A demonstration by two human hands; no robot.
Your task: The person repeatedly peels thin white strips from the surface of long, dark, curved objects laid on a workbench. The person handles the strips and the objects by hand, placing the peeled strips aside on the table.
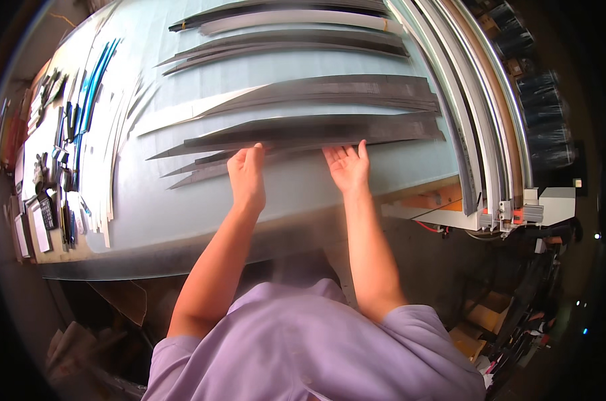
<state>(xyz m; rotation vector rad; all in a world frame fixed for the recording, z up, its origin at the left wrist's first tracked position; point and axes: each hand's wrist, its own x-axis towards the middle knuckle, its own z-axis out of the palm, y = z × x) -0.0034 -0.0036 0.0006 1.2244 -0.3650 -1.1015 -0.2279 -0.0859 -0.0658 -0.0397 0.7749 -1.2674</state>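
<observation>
Shows four piles (346,90) of long, thin, dark grey strips on the smooth, pale blue tabletop (303,194). Has the nearest pile (316,129), by the near edge, just past the bare left hand (247,175) and bare right hand (349,170). Has the left curled nearly closed against it, cannot tell if gripping; the right open, palm up, at its side.
</observation>
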